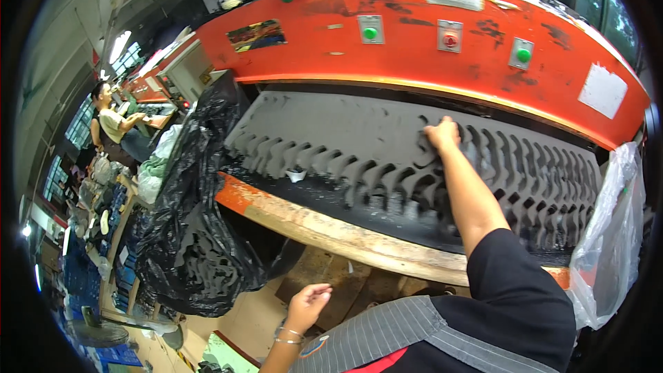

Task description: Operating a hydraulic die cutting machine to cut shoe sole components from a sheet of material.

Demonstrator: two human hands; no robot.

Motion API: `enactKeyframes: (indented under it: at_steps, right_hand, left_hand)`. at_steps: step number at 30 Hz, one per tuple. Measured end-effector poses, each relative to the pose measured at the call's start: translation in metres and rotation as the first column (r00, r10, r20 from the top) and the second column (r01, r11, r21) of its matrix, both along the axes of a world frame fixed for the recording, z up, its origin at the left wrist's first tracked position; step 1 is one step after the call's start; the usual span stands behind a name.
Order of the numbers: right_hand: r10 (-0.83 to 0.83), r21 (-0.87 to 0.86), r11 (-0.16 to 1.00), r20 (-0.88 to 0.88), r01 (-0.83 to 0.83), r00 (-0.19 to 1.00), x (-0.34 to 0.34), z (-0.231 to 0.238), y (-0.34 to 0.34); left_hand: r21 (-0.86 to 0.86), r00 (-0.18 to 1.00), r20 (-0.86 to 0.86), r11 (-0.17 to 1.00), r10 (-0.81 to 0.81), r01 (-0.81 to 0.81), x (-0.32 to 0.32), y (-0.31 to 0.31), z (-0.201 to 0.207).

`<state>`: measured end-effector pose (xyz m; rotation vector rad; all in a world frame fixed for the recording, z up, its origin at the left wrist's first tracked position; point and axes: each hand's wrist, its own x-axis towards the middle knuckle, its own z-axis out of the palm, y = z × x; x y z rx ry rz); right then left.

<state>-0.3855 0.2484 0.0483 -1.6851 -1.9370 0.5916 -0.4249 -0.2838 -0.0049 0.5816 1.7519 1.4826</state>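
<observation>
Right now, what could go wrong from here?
The right hand is close to the gap under the long red panel with push-buttons, so it might get pinched if anything there moves. The narrow, wavy strips of the flat, dark grey sheet could tear if pulled.

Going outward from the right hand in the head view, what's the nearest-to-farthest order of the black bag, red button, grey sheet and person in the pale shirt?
1. Grey sheet: right at the right hand.
2. Red button: on the orange panel beyond.
3. Black bag: left of the sheet.
4. Person in the pale shirt: far left background.
</observation>
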Motion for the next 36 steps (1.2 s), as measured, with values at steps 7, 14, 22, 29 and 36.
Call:
enactKeyframes:
  at_steps: [7, 14, 22, 29, 36]
  right_hand:
    - [0.186, 0.525, 0.842, -0.071, -0.122, 0.980, -0.005, -0.003, 0.021]
    - [0.012, 0.346, 0.937, 0.087, -0.042, 0.996, -0.035, -0.035, 0.002]
    - [-0.065, 0.265, 0.964, 0.198, 0.011, 0.978, -0.055, -0.001, -0.020]
    - [-0.048, -0.009, 0.999, -0.422, 0.049, 0.905, -0.056, 0.000, 0.021]
    - [0.081, -0.117, 0.985, -0.357, -0.130, 0.931, -0.071, 0.062, 0.036]
  left_hand:
    - [-0.063, 0.985, -0.119, 0.989, 0.129, -0.137, -0.143, -0.021, 0.021]
    - [0.135, 0.962, -0.250, 0.988, 0.112, -0.080, -0.292, 0.107, 0.065]
    - [-0.003, 0.588, -0.807, 0.996, 0.049, -0.086, -0.494, 0.315, 0.056]
    - [-0.371, 0.386, -0.890, 0.877, -0.241, -0.307, -0.627, 0.434, 0.002]
    - [-0.711, 0.595, -0.615, 0.690, -0.518, -0.136, -0.655, 0.479, 0.026]
